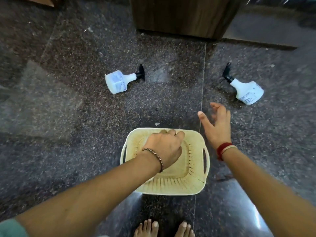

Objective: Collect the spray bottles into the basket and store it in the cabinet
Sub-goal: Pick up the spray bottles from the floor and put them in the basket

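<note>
Bare toes [164, 228] showed at the near edge of my view, on the speckled stone floor [77, 117]. Just beyond them sat the cream basket [196, 183], and I could see nothing in the part of it that showed. My left hand [164, 147] hung over it with the fingers curled down at the far rim; whether they actually gripped the rim I could not tell, since the knuckles hid the tips. A twisted metal bangle [156, 156] circled that wrist. My right hand [217, 127] was held just beyond the basket's far right corner, fingers spread loosely and thumb apart, holding nothing and touching nothing, with red threads [222, 149] round the wrist. Both spray bottles lay on their sides on the floor, outside the basket: the left bottle [116, 82] far and to the left with its black trigger pointing right, the right bottle [248, 91] just beyond my right fingertips with its trigger pointing far-left. Bare floor lay between the two bottles and all round the basket. At the far edge stood the dark wooden base of a cabinet [179, 16].
</note>
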### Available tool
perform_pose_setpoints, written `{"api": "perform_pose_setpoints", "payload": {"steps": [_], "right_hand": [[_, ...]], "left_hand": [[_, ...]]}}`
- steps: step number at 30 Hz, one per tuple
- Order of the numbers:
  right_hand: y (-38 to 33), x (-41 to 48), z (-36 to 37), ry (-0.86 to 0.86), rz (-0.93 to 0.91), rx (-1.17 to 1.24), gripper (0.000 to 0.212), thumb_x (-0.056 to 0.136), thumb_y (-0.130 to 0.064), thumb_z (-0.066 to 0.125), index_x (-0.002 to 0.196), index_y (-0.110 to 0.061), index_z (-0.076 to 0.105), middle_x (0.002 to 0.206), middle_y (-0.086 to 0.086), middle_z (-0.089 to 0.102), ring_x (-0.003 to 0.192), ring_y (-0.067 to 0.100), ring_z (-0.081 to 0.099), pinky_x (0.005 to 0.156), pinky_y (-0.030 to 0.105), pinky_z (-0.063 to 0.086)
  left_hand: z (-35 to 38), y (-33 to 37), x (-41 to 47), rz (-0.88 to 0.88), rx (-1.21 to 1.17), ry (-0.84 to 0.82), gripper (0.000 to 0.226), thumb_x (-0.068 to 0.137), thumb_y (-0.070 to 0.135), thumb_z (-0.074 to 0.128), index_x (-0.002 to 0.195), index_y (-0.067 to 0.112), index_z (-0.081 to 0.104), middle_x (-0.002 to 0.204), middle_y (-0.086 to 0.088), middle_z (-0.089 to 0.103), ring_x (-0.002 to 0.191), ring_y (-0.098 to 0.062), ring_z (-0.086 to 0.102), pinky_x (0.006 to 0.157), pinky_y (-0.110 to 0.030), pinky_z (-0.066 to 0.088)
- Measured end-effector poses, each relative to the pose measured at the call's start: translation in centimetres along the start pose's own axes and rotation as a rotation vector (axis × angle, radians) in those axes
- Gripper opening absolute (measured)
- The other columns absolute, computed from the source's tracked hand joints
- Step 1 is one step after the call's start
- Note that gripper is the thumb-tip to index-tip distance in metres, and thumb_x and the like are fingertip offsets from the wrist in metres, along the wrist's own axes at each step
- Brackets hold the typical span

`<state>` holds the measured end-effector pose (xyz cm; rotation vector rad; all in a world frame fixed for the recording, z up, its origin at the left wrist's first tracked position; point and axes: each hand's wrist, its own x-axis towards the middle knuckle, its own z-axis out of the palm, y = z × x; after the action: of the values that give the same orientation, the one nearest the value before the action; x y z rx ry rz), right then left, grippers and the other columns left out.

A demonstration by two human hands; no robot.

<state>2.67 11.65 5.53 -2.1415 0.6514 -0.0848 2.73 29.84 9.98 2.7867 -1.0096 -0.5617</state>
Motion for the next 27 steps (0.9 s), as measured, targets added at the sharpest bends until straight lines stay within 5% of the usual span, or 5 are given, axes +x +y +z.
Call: {"api": "perform_pose_setpoints", "payload": {"steps": [4, 9, 18, 22, 27], "right_hand": [[2.4, 7.3, -4.0, 0.052, -0.110, -0.372, 0.062, 0.085, -0.037, 0.061, 0.137, -0.018, 0.035, 0.136, 0.018, 0.037, 0.120, 0.039, 0.043, 0.100, 0.050, 0.038], [7.4, 15.5, -5.7, -0.088, -0.097, -0.781, 0.083, 0.085, -0.039, 0.062, 0.148, -0.018, 0.013, 0.155, 0.018, 0.016, 0.138, 0.041, 0.024, 0.110, 0.052, 0.028], [14.3, 25.6, -4.9, -0.193, 0.049, -1.136, 0.106, 0.081, -0.046, 0.064, 0.149, -0.015, -0.010, 0.160, 0.004, 0.001, 0.147, 0.028, -0.002, 0.115, 0.055, 0.001], [14.6, 27.1, -4.1, -0.149, 0.078, -1.270, 0.091, 0.086, -0.038, 0.058, 0.149, -0.016, -0.004, 0.156, 0.003, 0.024, 0.146, 0.028, 0.008, 0.112, 0.061, -0.002], [13.5, 25.6, -1.4, -0.198, 0.028, -1.292, 0.042, 0.092, -0.007, 0.039, 0.132, -0.018, 0.037, 0.137, 0.003, 0.047, 0.134, 0.028, 0.031, 0.105, 0.073, 0.011]], "left_hand": [[0.0, 0.3, 6.0, 0.023, -0.007, -0.068, 0.061, 0.089, 0.036, 0.049, 0.139, 0.019, 0.021, 0.153, -0.011, 0.015, 0.141, -0.032, 0.012, 0.112, -0.052, 0.019], [2.5, -0.3, 13.4, 0.039, 0.034, -0.105, 0.076, 0.086, 0.044, 0.055, 0.144, 0.023, 0.012, 0.156, -0.007, -0.009, 0.143, -0.030, -0.009, 0.112, -0.057, 0.004], [4.5, -5.7, 23.8, 0.010, 0.274, -0.150, 0.084, 0.081, 0.063, 0.048, 0.144, 0.022, 0.013, 0.156, -0.008, -0.009, 0.142, -0.029, -0.013, 0.110, -0.060, 0.001], [4.7, -8.5, 24.4, -0.038, 0.314, -0.187, 0.083, 0.081, 0.064, 0.047, 0.144, 0.021, 0.015, 0.156, -0.009, -0.008, 0.142, -0.029, -0.013, 0.110, -0.061, 0.001], [5.9, -10.3, 23.0, -0.098, 0.271, -0.183, 0.078, 0.084, 0.062, 0.044, 0.143, 0.019, 0.018, 0.156, -0.009, -0.006, 0.142, -0.029, -0.011, 0.111, -0.060, 0.001]]}}
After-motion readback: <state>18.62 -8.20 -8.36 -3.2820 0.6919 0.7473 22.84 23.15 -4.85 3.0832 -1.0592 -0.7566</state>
